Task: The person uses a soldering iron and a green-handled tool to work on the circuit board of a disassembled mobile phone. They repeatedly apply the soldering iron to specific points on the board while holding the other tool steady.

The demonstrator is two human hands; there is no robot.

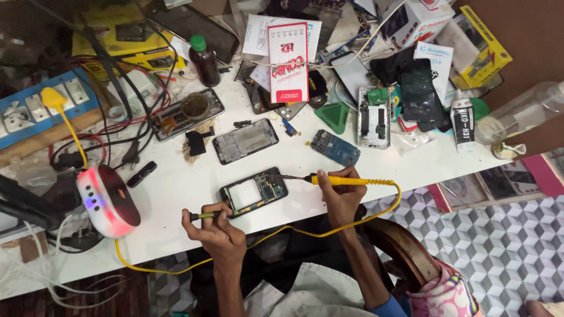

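Observation:
An opened phone frame [254, 191] with a bare circuit board lies on the white table [176, 194] near the front edge. My right hand [341, 196] grips a yellow soldering iron [346, 181]; its dark tip points left onto the board. My left hand [216, 230] pinches a thin green-handled tool [202, 216] at the frame's lower left corner. The iron's yellow cable [276, 235] loops under my arms and runs left.
A second phone frame [245, 141], a blue circuit board [335, 147], a dismantled white phone [373, 116], a dark bottle [204, 60], a red-and-white round device [107, 201], a switch board [35, 108] with tangled wires, boxes and several phone parts crowd the table's back.

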